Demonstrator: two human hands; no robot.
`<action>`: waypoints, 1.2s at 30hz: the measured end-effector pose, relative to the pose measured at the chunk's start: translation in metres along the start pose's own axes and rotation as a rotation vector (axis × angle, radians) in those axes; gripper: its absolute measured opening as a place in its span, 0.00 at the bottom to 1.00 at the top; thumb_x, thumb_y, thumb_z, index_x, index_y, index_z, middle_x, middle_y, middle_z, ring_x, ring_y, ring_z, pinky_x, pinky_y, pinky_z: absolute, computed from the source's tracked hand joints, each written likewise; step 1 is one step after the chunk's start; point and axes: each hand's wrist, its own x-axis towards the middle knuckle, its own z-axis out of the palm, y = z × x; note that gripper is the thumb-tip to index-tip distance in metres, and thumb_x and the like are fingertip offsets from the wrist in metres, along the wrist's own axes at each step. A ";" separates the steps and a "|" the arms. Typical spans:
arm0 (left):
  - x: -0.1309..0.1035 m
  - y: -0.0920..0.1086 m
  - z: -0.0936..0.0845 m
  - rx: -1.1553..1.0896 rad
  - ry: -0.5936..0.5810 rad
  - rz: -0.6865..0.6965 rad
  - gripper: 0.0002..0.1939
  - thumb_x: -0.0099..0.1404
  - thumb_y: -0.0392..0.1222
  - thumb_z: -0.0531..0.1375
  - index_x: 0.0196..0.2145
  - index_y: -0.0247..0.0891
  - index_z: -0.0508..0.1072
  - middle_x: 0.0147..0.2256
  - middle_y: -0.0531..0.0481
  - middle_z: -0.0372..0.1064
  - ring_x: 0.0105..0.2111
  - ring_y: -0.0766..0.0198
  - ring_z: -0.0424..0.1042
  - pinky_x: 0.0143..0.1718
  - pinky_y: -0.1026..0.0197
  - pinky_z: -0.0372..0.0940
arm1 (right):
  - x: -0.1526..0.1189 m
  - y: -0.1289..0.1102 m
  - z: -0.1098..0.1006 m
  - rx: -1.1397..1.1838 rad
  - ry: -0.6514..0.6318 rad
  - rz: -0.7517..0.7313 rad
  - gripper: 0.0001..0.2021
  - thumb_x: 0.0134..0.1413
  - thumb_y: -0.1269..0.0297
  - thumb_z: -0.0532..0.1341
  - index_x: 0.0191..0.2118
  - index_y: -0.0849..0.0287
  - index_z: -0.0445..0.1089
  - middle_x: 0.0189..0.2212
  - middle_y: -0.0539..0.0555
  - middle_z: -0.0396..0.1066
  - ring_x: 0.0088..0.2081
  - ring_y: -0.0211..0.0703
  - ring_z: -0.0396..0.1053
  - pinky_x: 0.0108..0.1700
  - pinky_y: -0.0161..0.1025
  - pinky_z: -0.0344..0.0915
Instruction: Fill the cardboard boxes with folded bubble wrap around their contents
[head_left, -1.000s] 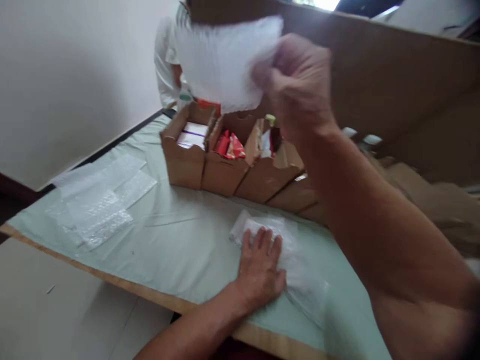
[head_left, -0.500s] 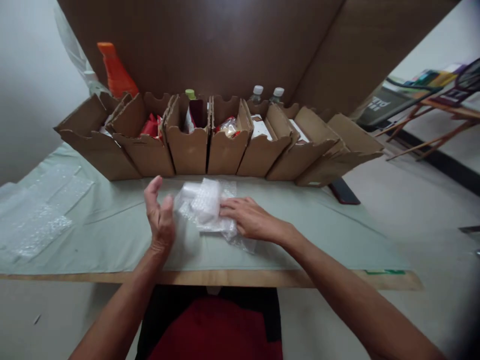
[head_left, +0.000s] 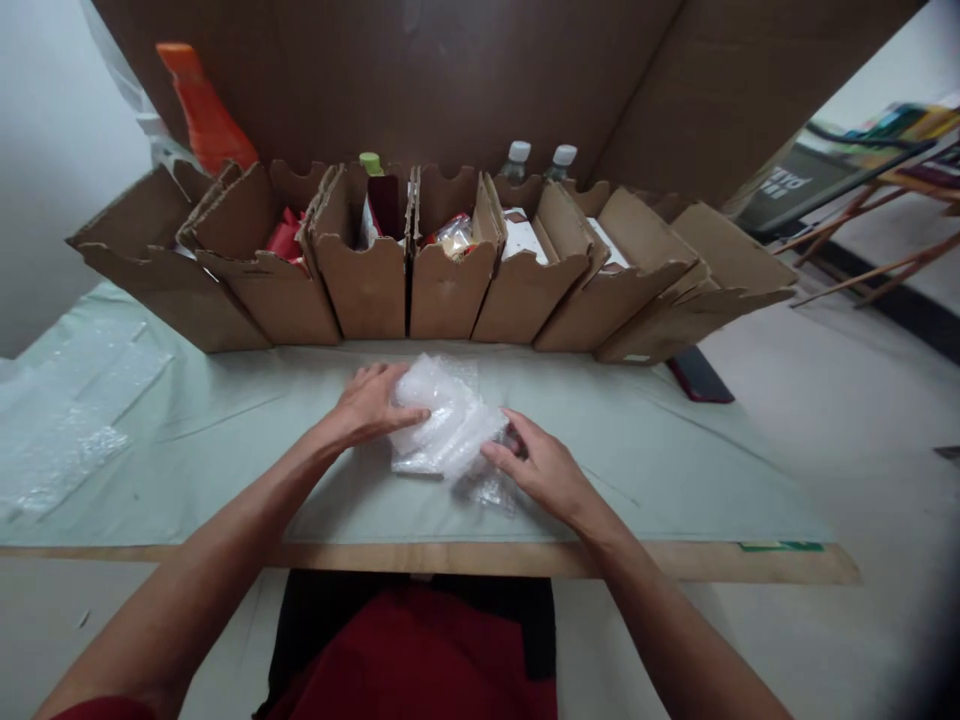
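A crumpled bundle of clear bubble wrap point(head_left: 448, 412) lies on the cloth-covered table in front of me, folded over in layers. Whatever might be inside it cannot be made out. My left hand point(head_left: 373, 402) holds the bundle's left side, thumb across the top and fingers around the far edge. At the right, my right hand point(head_left: 541, 462) pinches a fold of the same wrap between thumb and fingers. A loose flap of wrap hangs out under that hand, on the cloth.
Several open cardboard bins point(head_left: 371, 290) stand in a row behind the wrap, holding packets and boxes. Behind them are an orange bottle point(head_left: 206, 115) and white-capped bottles point(head_left: 517, 160). More bubble wrap sheets point(head_left: 75, 425) lie at left; a dark flat object point(head_left: 699, 375) lies at right.
My left hand has come in from the left, raised off the wrap before, and now grips it. The right hand has shifted rightward and draws the wrap's upper layer to the right.
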 end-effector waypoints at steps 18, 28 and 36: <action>-0.149 -0.076 -0.067 -0.545 1.044 -0.259 0.26 0.59 0.50 0.70 0.53 0.42 0.74 0.49 0.47 0.78 0.47 0.53 0.78 0.53 0.50 0.73 | 0.072 -0.219 0.103 0.170 -0.192 -0.805 0.28 0.53 0.65 0.62 0.61 0.55 0.66 0.59 0.58 0.72 0.56 0.51 0.72 0.60 0.48 0.68; -0.175 -0.235 -0.140 -0.264 1.084 -0.851 0.23 0.63 0.52 0.62 0.52 0.39 0.70 0.50 0.40 0.75 0.53 0.45 0.75 0.59 0.44 0.69 | 0.148 -0.352 0.234 0.001 -0.043 -1.004 0.30 0.62 0.67 0.58 0.69 0.55 0.57 0.71 0.62 0.56 0.71 0.58 0.54 0.68 0.62 0.57; -0.169 -0.254 -0.129 -0.040 1.200 -0.819 0.38 0.58 0.55 0.66 0.62 0.38 0.64 0.69 0.32 0.53 0.70 0.36 0.53 0.70 0.36 0.52 | 0.145 -0.217 0.237 -0.140 -0.156 -0.809 0.25 0.59 0.66 0.57 0.62 0.57 0.68 0.65 0.65 0.66 0.65 0.60 0.64 0.62 0.60 0.63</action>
